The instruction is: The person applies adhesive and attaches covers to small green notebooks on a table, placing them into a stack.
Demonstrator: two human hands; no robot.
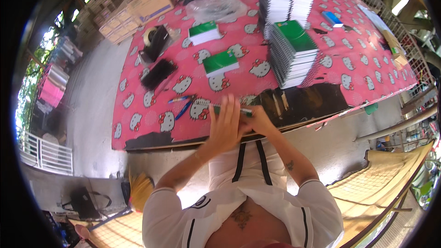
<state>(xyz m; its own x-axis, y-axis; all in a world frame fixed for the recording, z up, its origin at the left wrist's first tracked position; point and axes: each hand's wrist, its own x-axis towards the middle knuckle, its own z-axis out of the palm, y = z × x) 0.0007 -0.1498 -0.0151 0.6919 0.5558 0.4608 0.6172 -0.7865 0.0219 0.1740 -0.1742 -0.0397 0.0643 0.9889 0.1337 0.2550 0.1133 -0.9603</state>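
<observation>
At the table's near edge, a thin green notebook [248, 112] lies mostly hidden under my hands. My left hand [225, 123] rests flat over it, with its fingers stretched out and pointing away from me. My right hand [258, 122] is closed on the notebook's right end, fingers curled around it. Just left of my left hand lie a blue pen-like tool [184, 109] and a second slim pen-like item [179, 99]. Farther out are a small green pad stack [221, 63] and another green stack [204, 32]. On the right stands a tall pile of spiral-bound green notebooks [294, 55].
A pink patterned cover [183, 124] lies over the table, torn to black along the front. A black bristly bundle [158, 74] and a tape dispenser [154, 43] sit left. Behind are clear plastic [218, 8], more notebook piles [301, 2], a blue box [332, 19] and cartons [149, 1].
</observation>
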